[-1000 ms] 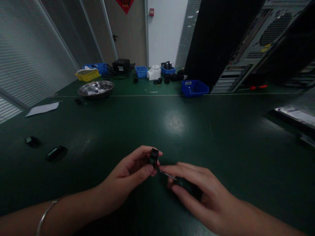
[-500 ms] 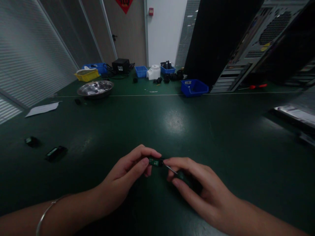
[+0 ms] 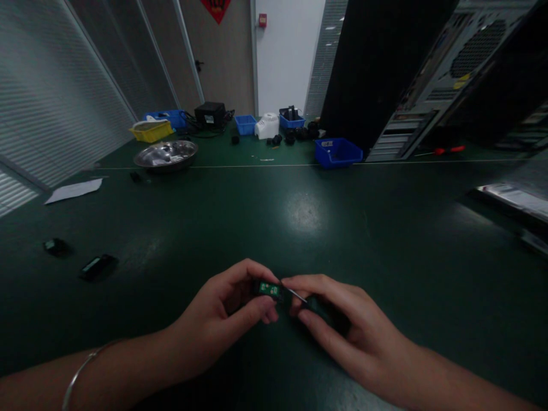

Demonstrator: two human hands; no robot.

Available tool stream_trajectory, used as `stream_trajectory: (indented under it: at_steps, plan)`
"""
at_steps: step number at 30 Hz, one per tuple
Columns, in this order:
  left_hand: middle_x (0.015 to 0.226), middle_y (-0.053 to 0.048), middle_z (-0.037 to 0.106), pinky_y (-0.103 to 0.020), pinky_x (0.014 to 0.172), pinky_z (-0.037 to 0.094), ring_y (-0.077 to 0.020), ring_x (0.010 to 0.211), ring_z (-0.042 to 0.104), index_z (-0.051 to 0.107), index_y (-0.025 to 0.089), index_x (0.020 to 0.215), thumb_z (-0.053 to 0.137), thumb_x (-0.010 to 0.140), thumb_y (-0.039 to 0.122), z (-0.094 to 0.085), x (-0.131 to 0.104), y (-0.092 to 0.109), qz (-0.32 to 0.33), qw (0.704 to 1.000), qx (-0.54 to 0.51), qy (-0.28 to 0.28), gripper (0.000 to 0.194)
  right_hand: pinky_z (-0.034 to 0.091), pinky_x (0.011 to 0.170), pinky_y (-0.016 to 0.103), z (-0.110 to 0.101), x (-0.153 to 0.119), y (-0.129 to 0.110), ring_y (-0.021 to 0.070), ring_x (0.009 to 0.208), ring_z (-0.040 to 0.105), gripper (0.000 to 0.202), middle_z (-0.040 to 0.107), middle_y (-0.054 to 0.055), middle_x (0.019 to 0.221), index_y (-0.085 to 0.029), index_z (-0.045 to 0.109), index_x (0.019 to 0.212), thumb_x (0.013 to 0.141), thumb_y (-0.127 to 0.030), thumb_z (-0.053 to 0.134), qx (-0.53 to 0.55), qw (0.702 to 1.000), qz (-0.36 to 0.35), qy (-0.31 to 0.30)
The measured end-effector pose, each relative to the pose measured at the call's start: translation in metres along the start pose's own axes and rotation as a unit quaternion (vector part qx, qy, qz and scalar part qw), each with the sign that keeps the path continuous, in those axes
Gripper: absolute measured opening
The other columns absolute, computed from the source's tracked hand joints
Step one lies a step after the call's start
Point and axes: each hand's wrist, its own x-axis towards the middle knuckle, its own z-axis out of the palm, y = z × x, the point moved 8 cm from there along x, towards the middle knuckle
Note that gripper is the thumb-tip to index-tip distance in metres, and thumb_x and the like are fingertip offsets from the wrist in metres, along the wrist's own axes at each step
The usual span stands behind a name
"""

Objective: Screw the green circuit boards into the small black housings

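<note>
Between the thumb and fingers of my left hand [image 3: 233, 299] is a small black part with a green circuit board [image 3: 269, 289] facing up. My right hand [image 3: 342, 319] is closed around a screwdriver [image 3: 298, 295]; its thin metal shaft points left at the near end of the part. Whether the tip touches the part is hidden by my right fingertips. Most of the dark handle lies inside my right palm. Two similar small black parts lie on the green table to the left, one a black housing with a light strip [image 3: 97, 267], the other a smaller black piece [image 3: 56, 246].
A metal bowl [image 3: 166, 155] stands at the far left, near a yellow bin [image 3: 152, 131]. A blue bin [image 3: 338, 153] sits at the back right by a computer case [image 3: 462, 63]. A white paper [image 3: 74, 190] lies left; a red-handled tool [image 3: 448, 150] rests far right.
My left hand has shifted its grip and tilted the part, so more of its green board shows. The screwdriver stays in my right hand, which has barely moved.
</note>
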Motion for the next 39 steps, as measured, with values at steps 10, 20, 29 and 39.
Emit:
stream_trajectory:
  at_steps: [10,20,29,39]
  plan:
    - [0.092,-0.001,0.067,-0.026,0.077,0.049,-0.0125,0.081,0.062,0.062,0.021,0.103,0.071,0.083,0.016,-0.0005,0.0025,-0.0057,-0.004,1.000,-0.027,-0.009,0.022,0.053,0.086,0.028,-0.0003,-0.0026,0.0027,0.0172,0.103,0.065,0.045,0.068,0.004,0.112,-0.028,0.052,0.131,0.091,-0.006,0.055,-0.035,0.999,0.008,0.014]
    - [0.084,-0.002,0.066,-0.028,0.073,0.049,-0.0145,0.075,0.060,0.067,0.019,0.101,0.067,0.086,0.025,-0.0039,0.0008,-0.0024,-0.001,1.000,0.026,0.013,0.017,0.052,0.076,0.027,-0.0028,-0.0016,-0.0018,0.0164,0.090,0.066,0.050,0.068,0.002,0.100,-0.029,0.051,0.132,0.089,-0.002,0.054,-0.030,0.999,-0.015,0.028]
    - [0.080,0.000,0.065,-0.026,0.070,0.048,-0.0127,0.073,0.060,0.068,0.020,0.101,0.069,0.084,0.023,-0.0067,0.0001,-0.0024,-0.002,0.999,0.026,0.030,0.018,0.051,0.074,0.028,-0.0007,-0.0037,-0.0032,0.0159,0.086,0.064,0.047,0.067,0.005,0.098,-0.025,0.054,0.130,0.090,-0.001,0.051,-0.011,1.000,-0.018,0.019]
    - [0.086,-0.002,0.065,-0.026,0.071,0.047,-0.0145,0.079,0.059,0.070,0.019,0.098,0.071,0.081,0.018,-0.0070,0.0015,0.0020,0.022,0.997,0.071,0.030,0.018,0.051,0.072,0.030,0.0025,-0.0017,-0.0023,0.0169,0.083,0.063,0.038,0.065,0.007,0.094,-0.020,0.058,0.123,0.090,-0.002,0.051,0.001,1.000,-0.017,0.000]
